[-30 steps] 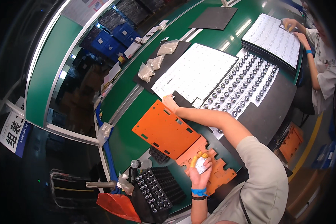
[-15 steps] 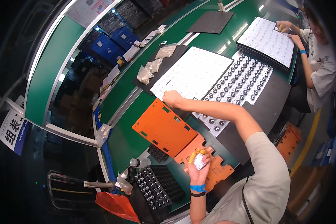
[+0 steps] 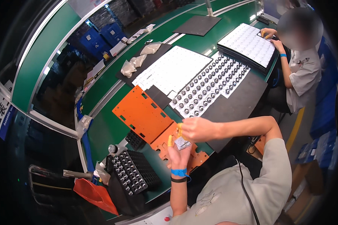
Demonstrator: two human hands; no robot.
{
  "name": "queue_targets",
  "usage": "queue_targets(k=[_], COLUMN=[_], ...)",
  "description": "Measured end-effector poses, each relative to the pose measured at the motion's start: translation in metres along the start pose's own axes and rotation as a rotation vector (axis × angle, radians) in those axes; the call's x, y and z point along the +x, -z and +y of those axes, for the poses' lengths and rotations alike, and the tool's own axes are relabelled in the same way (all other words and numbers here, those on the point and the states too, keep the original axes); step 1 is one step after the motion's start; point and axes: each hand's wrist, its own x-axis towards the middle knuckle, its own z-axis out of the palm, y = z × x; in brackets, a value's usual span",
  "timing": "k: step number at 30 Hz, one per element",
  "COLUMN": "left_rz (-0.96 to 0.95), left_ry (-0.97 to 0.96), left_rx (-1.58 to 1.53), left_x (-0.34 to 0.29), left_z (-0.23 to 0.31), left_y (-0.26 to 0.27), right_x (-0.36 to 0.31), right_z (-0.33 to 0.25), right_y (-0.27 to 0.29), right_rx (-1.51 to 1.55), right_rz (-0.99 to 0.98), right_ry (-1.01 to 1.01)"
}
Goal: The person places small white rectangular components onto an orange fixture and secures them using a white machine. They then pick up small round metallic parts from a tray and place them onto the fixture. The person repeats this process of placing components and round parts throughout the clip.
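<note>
My left hand (image 3: 179, 155), palm up, holds a small stack of white square pieces (image 3: 182, 143) in its palm, and a yellow cover shows on a finger. Just above the stack is my right hand (image 3: 199, 129), its fingers closed in a pinch with a yellow cover on the fingertip; what they grip, if anything, is hidden. Beneath both hands lies the notched orange base (image 3: 197, 161) of a fixture, with its flat orange panel (image 3: 142, 110) folded out to the far left. Beyond stretches a large white sheet (image 3: 176, 71) of small square pieces.
White boards with rows of black round parts (image 3: 214, 84) lie right of the sheet, by a dark mat (image 3: 240, 105). A black tray (image 3: 131, 172) of shiny round parts stands at left, near a clear bottle (image 3: 113, 149). A co-worker's hands (image 3: 272, 37) touch stacked white sheets (image 3: 248, 43).
My right hand has come back from the near edge of the white sheet to the stack in my left hand. The view has shifted, so the table appears further left.
</note>
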Motion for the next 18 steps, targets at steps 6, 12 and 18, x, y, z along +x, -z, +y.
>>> queue_targets(k=[6, 12, 18], left_rz=[-0.129, -0.139, -0.034], left_ry=[0.033, -0.018, -0.063], left_rx=[0.021, 0.061, 0.168], left_x=[-0.010, -0.010, -0.025], left_z=[-0.018, -0.019, -0.015], left_y=[0.003, 0.015, -0.004], right_x=[-0.022, -0.019, -0.029], right_z=[-0.036, -0.048, -0.051], right_y=[0.007, 0.028, 0.040], right_rx=[-0.021, 0.165, 0.226], right_rz=[-0.140, 0.061, -0.018], right_ry=[0.058, 0.042, 0.023])
